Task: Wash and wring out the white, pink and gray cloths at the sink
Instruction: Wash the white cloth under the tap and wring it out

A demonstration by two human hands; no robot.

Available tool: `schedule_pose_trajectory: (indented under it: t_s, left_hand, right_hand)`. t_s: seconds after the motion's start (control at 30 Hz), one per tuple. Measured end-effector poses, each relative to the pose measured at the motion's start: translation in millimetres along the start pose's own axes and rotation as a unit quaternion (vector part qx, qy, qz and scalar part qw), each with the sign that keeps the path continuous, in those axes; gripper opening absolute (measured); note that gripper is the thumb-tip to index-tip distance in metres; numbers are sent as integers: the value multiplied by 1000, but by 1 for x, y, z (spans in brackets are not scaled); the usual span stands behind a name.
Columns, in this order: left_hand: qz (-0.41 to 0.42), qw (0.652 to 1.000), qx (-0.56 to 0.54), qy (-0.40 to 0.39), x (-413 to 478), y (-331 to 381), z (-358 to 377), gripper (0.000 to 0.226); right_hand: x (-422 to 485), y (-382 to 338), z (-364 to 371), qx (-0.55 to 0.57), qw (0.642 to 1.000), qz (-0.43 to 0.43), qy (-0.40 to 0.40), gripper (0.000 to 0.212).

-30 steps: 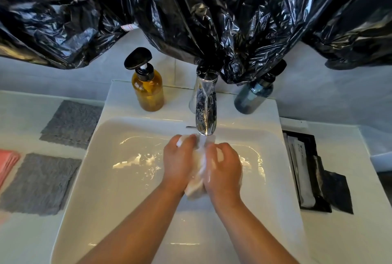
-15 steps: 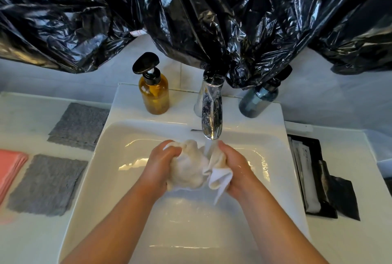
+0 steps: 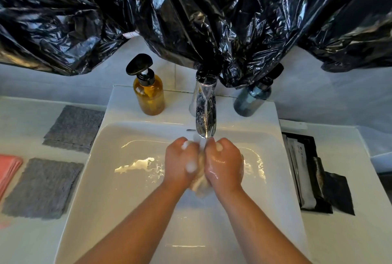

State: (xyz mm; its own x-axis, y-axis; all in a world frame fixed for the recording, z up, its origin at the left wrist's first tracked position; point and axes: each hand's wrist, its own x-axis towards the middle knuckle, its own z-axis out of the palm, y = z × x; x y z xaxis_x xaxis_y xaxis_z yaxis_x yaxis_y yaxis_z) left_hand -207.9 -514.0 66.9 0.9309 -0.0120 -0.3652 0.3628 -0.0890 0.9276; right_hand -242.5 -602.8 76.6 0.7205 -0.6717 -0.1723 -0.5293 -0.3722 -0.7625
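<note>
Over the sink (image 3: pixel 118 204), our left hand (image 3: pixel 182 164) and right hand (image 3: pixel 224 164) curl tight around the bunched white cloth (image 3: pixel 200 183) pressed between them. On the counter (image 3: pixel 27 242) to the left lie the pink cloth (image 3: pixel 8 168) and the near gray cloth (image 3: pixel 42 187), with the far gray cloth (image 3: pixel 74 128) behind. The faucet (image 3: pixel 205 111) spout hangs just above our knuckles.

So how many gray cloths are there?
2. One flat gray fuzzy cloth lies on the white counter left of the white sink, farther back; the other gray cloth lies nearer. Others may be hidden.

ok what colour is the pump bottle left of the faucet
The pump bottle is amber with a black pump head, seen best in the head view.
</note>
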Motion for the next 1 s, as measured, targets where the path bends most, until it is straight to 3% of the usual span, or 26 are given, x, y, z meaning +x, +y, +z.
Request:
schedule_pose_trajectory:
  t_s: [0.13, 0.23, 0.27, 0.33, 0.4, 0.5, 0.53, 0.6, 0.67, 0.73, 0.77, 0.8, 0.87, 1.0]
  left_hand:
    - [63, 994, 73, -50, 3, -2, -14, 25]
    - [43, 994, 64, -77, 4, -6, -27, 24]
    - [9, 998, 12, -68, 2, -7, -32, 20]
    - [-63, 991, -111, -46, -1, -11, -43, 15]
    - [-84, 978, -176, -70, -7, -18, -53, 22]
    - [-79, 968, -180, -154, -14, -23, -62, 58]
    - [-84, 965, -187, -164, -16, -23, -66, 62]
    - [-96, 957, -225, -157, -17, -21, -72, 42]
    - [-109, 944, -259, -170, -22, -16, -74, 29]
    - [-108, 938, -275, -181, -27, -12, -73, 30]
    - [-106, 938, -278, -179, -30, -11, -70, 31]
    - [-105, 939, -278, -173, -33, -9, -68, 33]
    - [-106, 941, -277, -162, -39, -6, -65, 39]
    - [-100, 945, -259, -171, -49, 2, -72, 34]
  right_hand:
    - [14, -7, 2, 26, 992, 100, -77, 38]
    - [11, 0, 9, 166, 939, 245, -173, 30]
    - [9, 5, 12, 185, 928, 251, -205, 42]
    - [8, 12, 13, 190, 930, 198, -243, 58]
    - [1, 8, 4, 198, 933, 149, -260, 54]
    - [-15, 0, -9, 284, 896, 143, -310, 76]
    - [-18, -2, -15, 312, 879, 137, -334, 69]
    - [-18, -10, -35, 308, 874, 105, -362, 37]
    - [-14, -28, -59, 173, 944, 18, -280, 23]
    - [-8, -48, -75, 32, 989, -108, -99, 22]
    - [-7, -60, -80, 5, 982, -184, -43, 31]
    - [-4, -72, -82, -15, 966, -257, -37, 40]
    - [-2, -97, -80, -90, 929, -348, -89, 51]
    - [-11, -111, -77, -181, 905, -363, -125, 53]
